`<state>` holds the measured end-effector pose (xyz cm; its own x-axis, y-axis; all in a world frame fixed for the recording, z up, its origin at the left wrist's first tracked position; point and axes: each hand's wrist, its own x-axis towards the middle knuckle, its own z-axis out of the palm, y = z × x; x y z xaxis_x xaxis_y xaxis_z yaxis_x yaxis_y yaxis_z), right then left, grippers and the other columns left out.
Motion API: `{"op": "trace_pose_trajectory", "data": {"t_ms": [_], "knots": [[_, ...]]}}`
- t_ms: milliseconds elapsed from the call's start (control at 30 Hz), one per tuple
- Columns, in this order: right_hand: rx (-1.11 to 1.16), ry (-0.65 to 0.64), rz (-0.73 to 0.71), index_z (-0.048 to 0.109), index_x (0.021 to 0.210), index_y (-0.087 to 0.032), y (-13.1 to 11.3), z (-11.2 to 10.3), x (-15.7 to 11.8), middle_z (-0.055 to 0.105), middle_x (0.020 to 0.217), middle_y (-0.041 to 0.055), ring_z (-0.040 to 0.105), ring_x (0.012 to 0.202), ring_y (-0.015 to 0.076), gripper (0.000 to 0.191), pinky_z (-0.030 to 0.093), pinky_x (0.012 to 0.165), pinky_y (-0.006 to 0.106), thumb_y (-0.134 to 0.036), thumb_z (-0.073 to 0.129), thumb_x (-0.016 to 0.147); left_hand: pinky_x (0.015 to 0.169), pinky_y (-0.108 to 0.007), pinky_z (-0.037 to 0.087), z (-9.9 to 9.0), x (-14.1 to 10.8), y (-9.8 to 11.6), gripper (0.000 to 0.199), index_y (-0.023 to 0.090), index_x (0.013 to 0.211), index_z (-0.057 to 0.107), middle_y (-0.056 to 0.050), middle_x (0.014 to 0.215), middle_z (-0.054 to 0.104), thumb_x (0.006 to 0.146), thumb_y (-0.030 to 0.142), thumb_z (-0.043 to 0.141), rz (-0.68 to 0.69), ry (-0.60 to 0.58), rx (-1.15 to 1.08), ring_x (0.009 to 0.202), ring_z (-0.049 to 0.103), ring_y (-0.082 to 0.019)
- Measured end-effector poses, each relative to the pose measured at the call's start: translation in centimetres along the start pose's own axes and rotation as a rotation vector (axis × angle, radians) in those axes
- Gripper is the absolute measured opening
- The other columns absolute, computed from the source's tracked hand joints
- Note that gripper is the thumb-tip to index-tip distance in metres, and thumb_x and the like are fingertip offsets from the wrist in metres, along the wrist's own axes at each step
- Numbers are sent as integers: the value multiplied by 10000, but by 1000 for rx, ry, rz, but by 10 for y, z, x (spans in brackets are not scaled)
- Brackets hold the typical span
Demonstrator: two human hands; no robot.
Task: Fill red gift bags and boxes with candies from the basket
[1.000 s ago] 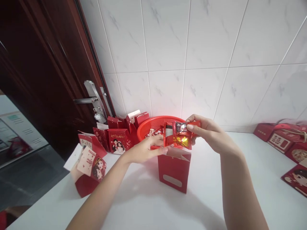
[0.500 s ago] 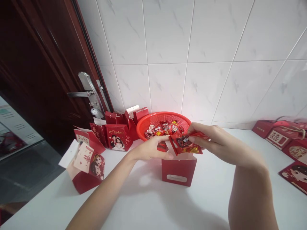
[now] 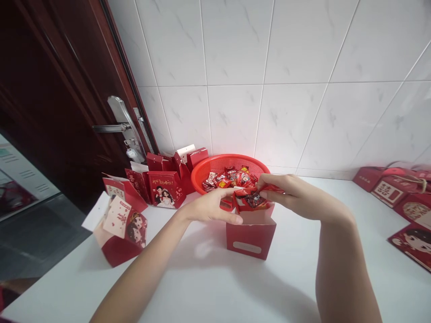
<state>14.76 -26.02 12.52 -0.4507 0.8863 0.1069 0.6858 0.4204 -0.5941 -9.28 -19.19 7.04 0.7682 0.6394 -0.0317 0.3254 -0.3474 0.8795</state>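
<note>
Upright on the white tabletop stands a small red gift box (image 3: 251, 240), its top open. My left hand (image 3: 212, 206) is at the box's left rim, thumb along the near edge and fingers curled round the far side, holding it. My right hand (image 3: 292, 193) pinches several red-wrapped candies (image 3: 253, 198) over the opening, at the box's back edge. The fingers partly cover the wrappers. Just behind is a red plastic basket (image 3: 232, 158) holding many more wrapped candies (image 3: 232, 178).
Folded gift boxes (image 3: 166, 190) cluster at the left, with one tilted box (image 3: 124, 229) nearer me. More red boxes (image 3: 390, 190) and a flat printed piece (image 3: 414, 242) lie at the right. A tiled wall (image 3: 235, 112) and a dark door (image 3: 74, 80) border the table.
My right hand has moved left and slightly down with the candies, bringing them closer over the box opening. My left hand has stayed at the box.
</note>
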Motion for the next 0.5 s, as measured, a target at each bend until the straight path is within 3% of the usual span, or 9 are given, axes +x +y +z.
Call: {"op": "trace_pose_trajectory", "data": {"t_ms": [167, 300, 500], "knots": [[-40, -31, 74, 451, 771, -228, 1, 1, 0, 526, 705, -37, 411, 597, 122, 188, 318, 518, 255, -243, 414, 955, 1127, -389, 401, -2, 1, 0, 768, 360, 1456, 497, 1, 1528, 495, 757, 371, 815, 50, -42, 12, 1391, 467, -278], [-136, -10, 115, 363, 737, -230, -7, 10, 5, 458, 638, -48, 357, 547, 122, 214, 264, 488, 263, -178, 402, 941, 1168, -408, 348, -2, 2, -1, 767, 357, 1437, 523, 1, 1531, 492, 735, 399, 830, 22, -22, 42, 1443, 399, -291], [-319, 39, 135, 346, 718, -229, -18, 25, 7, 455, 629, -36, 331, 527, 130, 224, 224, 468, 272, -111, 457, 873, 1131, -392, 394, -2, 3, -2, 756, 327, 1449, 514, -16, 1496, 532, 756, 389, 812, -12, -29, 9, 1369, 495, -278]]}}
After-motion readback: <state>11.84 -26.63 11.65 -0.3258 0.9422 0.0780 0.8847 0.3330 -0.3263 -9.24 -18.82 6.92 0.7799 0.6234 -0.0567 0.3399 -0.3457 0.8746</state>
